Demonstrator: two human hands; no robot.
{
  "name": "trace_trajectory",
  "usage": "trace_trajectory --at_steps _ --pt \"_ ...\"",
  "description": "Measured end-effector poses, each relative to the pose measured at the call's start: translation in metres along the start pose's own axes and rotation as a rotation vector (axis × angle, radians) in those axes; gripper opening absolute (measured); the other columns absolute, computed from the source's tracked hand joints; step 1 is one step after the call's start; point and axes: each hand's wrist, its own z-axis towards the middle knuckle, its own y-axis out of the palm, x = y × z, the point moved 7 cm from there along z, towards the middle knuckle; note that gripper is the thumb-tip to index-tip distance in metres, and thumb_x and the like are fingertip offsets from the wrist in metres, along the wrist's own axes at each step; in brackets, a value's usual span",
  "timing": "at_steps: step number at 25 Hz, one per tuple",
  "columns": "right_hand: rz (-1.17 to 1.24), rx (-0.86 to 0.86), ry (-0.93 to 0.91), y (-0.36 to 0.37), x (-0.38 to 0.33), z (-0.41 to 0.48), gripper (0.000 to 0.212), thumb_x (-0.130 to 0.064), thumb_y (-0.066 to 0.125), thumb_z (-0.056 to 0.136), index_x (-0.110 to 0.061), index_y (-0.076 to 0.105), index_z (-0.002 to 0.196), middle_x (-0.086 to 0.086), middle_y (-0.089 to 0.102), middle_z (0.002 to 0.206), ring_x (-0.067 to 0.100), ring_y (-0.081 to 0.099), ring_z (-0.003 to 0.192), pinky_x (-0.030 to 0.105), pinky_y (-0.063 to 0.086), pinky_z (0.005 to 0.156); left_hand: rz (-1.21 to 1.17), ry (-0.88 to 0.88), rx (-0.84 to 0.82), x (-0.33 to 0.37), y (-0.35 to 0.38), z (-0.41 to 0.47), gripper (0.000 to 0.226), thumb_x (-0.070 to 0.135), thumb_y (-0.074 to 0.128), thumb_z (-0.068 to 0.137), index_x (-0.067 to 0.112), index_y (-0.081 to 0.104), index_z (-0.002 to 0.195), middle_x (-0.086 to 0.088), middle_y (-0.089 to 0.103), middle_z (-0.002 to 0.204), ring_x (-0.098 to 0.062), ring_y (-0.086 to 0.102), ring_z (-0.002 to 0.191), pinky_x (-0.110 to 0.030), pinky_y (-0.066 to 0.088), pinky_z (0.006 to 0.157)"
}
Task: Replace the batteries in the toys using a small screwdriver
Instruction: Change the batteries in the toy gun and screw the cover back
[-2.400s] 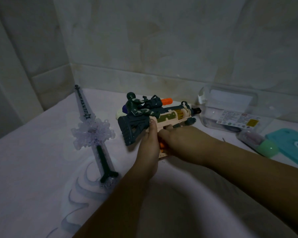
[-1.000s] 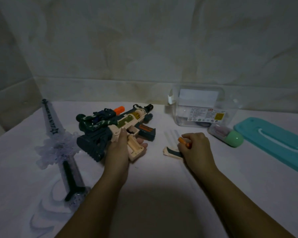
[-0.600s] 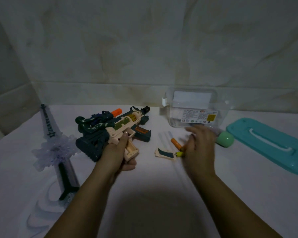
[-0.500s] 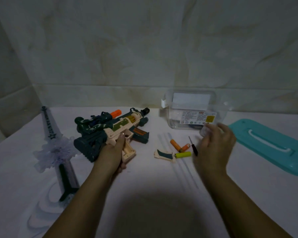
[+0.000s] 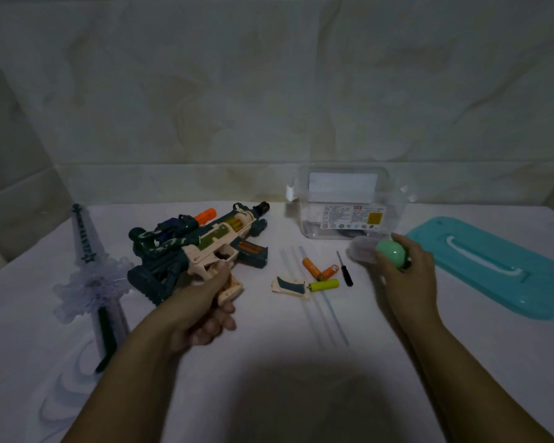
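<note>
Has laid the screwdriver (image 5: 345,270), three old batteries (image 5: 321,274) and the cover (image 5: 289,285) on the worktop (image 5: 269,362). Now curls right hand (image 5: 406,271) fingers (image 5: 398,240) round the green-capped capsule (image 5: 388,249), probably for fresh cells. Grips the toy gun (image 5: 202,246) by its opened handle in the left hand (image 5: 202,306).

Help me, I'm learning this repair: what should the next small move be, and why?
Probably pull the green cap off the capsule case, likely for fresh batteries. The right hand grips the case, the left hand holds the toy gun, and the battery cover, three loose batteries and the screwdriver lie on the cloth. The case's contents are too blurred to confirm.
</note>
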Motion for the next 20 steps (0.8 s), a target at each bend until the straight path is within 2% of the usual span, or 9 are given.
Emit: trace_trajectory --at_steps 3,5,7,11,14,17,18,19,20 --pt "0.403 -0.091 0.197 0.014 -0.008 -0.02 0.036 -0.023 0.063 0.088 -0.029 0.053 0.122 -0.003 0.057 0.116 0.014 0.059 0.104 0.033 0.051 0.089 -0.443 -0.132 -0.287 -0.002 0.014 -0.008 0.037 0.029 0.087 0.071 0.003 0.064 0.083 -0.01 0.057 0.061 -0.009 0.048 0.035 -0.017 0.039 0.027" --pt "0.624 -0.14 0.309 0.025 -0.013 -0.03 0.035 -0.021 0.063 0.088 -0.024 0.053 0.122 0.0 0.062 0.112 0.018 0.064 0.102 0.036 0.053 0.088 -0.706 -0.161 -0.362 -0.003 0.025 -0.011 0.045 0.006 0.093 0.058 0.0 0.068 0.095 -0.013 0.064 0.065 -0.013 0.06 0.039 -0.02 0.047 0.031" --pt "0.789 -0.179 0.385 0.035 -0.016 -0.036 0.034 -0.019 0.062 0.088 -0.017 0.054 0.121 0.008 0.067 0.111 0.022 0.068 0.097 0.041 0.054 0.088 -0.831 -0.196 -0.45 -0.007 0.043 -0.015 0.057 -0.001 0.095 0.052 -0.002 0.068 0.102 -0.018 0.072 0.079 -0.019 0.071 0.052 -0.025 0.056 0.04" --pt "0.808 -0.238 0.396 0.042 -0.016 -0.045 0.027 -0.019 0.059 0.089 -0.014 0.06 0.115 0.011 0.07 0.107 0.022 0.07 0.094 0.039 0.055 0.083 -0.759 -0.203 -0.438 -0.01 0.086 -0.026 0.033 0.022 0.074 0.083 -0.007 0.074 0.099 -0.03 0.069 0.106 -0.033 0.075 0.082 -0.04 0.063 0.068" --pt "0.774 -0.251 0.362 0.04 -0.014 -0.046 0.023 -0.021 0.057 0.09 -0.014 0.062 0.112 0.009 0.069 0.105 0.023 0.069 0.095 0.039 0.055 0.081 -0.801 -0.187 -0.396 -0.012 0.1 -0.029 0.053 0.033 0.06 0.087 -0.015 0.07 0.106 -0.035 0.065 0.118 -0.037 0.069 0.106 -0.049 0.052 0.09" --pt "0.749 -0.25 0.365 0.039 -0.009 -0.047 0.025 -0.021 0.056 0.09 -0.014 0.062 0.114 0.011 0.066 0.11 0.025 0.067 0.099 0.043 0.055 0.086 -0.879 -0.162 -0.355 -0.009 0.103 -0.033 0.062 0.042 0.056 0.085 -0.015 0.071 0.104 -0.035 0.065 0.118 -0.038 0.063 0.119 -0.041 0.045 0.109" --pt "0.74 -0.255 0.364 0.04 -0.009 -0.048 0.026 -0.022 0.055 0.091 -0.015 0.061 0.115 0.011 0.065 0.112 0.024 0.066 0.1 0.044 0.054 0.087 -0.871 -0.147 -0.371 -0.008 0.108 -0.035 0.067 0.047 0.053 0.086 -0.015 0.072 0.103 -0.034 0.065 0.118 -0.036 0.062 0.12 -0.039 0.043 0.112" --pt "0.732 -0.259 0.362 0.04 -0.009 -0.049 0.026 -0.022 0.054 0.091 -0.015 0.061 0.116 0.011 0.064 0.113 0.024 0.066 0.101 0.044 0.054 0.088 -0.835 -0.12 -0.399 -0.003 0.115 -0.04 0.071 0.052 0.05 0.087 -0.013 0.072 0.106 -0.031 0.067 0.117 -0.033 0.065 0.114 -0.037 0.049 0.106" --pt "0.732 -0.258 0.352 0.04 -0.01 -0.05 0.026 -0.022 0.053 0.091 -0.016 0.061 0.116 0.011 0.064 0.114 0.025 0.065 0.102 0.045 0.054 0.089 -0.688 -0.051 -0.362 -0.001 0.119 -0.041 0.072 0.056 0.05 0.087 -0.008 0.071 0.111 -0.026 0.071 0.111 -0.029 0.069 0.099 -0.036 0.057 0.091"
